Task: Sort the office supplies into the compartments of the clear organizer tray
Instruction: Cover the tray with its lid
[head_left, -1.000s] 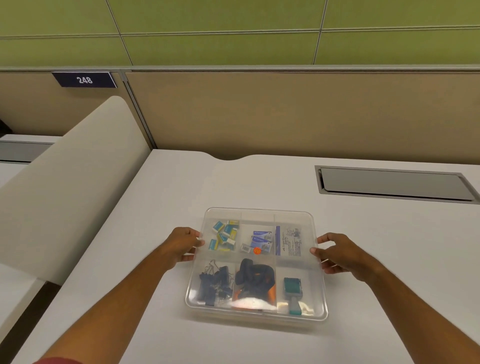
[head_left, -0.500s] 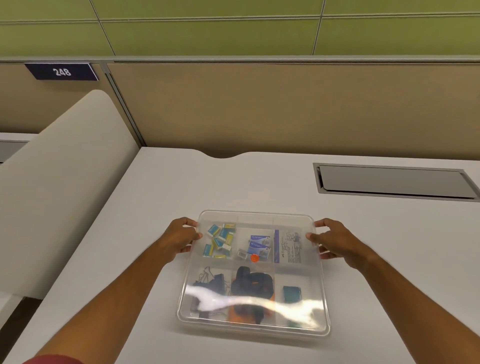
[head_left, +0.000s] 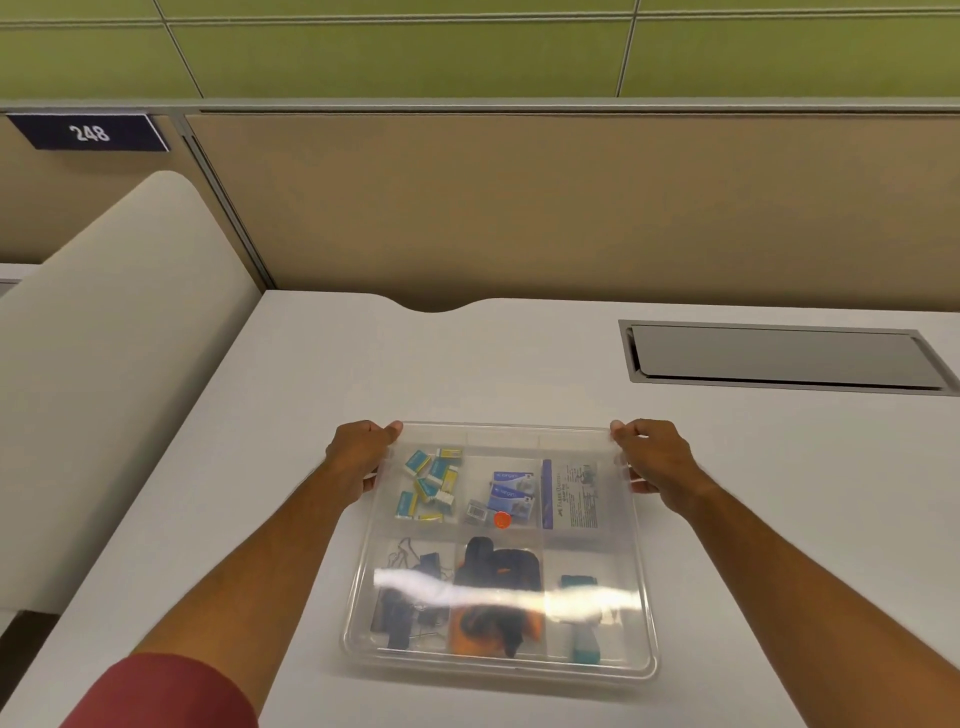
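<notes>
Clear plastic, the organizer tray (head_left: 498, 670) has six compartments, three along its far side and three along its near side, and sits on the white desk (head_left: 519, 364) toward the near edge. The left hand (head_left: 358, 457) grips the tray's far left corner, thumb on the rim and fingers curled under the wall; the right hand (head_left: 652, 457) grips the far right corner the same way. In the far left compartment lie about seven small blue-and-yellow boxes (head_left: 431, 483). The far middle one holds two blue packets (head_left: 511, 493), one small grey box and one orange round piece (head_left: 502, 519). The far right one holds one printed card pack (head_left: 571, 493). Near left: a heap of black binder clips (head_left: 410, 592), too tangled and glare-covered to count. Near middle: one black-and-orange item (head_left: 496, 597). Near right: one teal item (head_left: 584, 644), partly washed out by glare. One grey hatch (head_left: 779, 358) is set in the desk near its far right corner
</notes>
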